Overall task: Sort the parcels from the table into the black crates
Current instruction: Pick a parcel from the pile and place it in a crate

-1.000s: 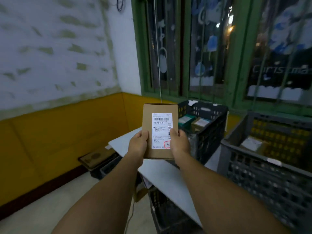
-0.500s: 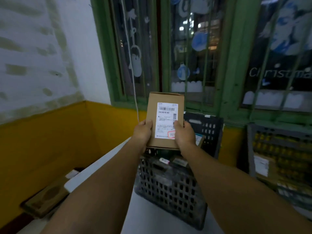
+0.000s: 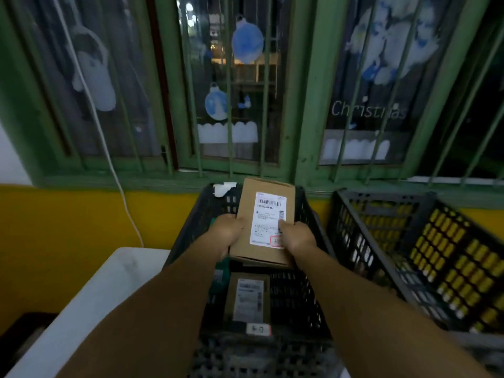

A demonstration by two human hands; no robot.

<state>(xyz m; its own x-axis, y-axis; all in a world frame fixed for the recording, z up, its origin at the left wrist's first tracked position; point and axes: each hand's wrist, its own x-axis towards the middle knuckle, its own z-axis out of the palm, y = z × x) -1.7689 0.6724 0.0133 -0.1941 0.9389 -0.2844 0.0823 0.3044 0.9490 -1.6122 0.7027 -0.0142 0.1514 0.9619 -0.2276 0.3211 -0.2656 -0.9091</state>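
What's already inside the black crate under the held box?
Inside the black crate lies one labelled brown parcel and something green beside it. The held box and forearms hide the rest.

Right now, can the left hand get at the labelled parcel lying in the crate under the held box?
Probably not yet. The left hand and right hand both grip the held box, which hangs over the crate above the lying parcel. Once that box is released, the way down looks free.
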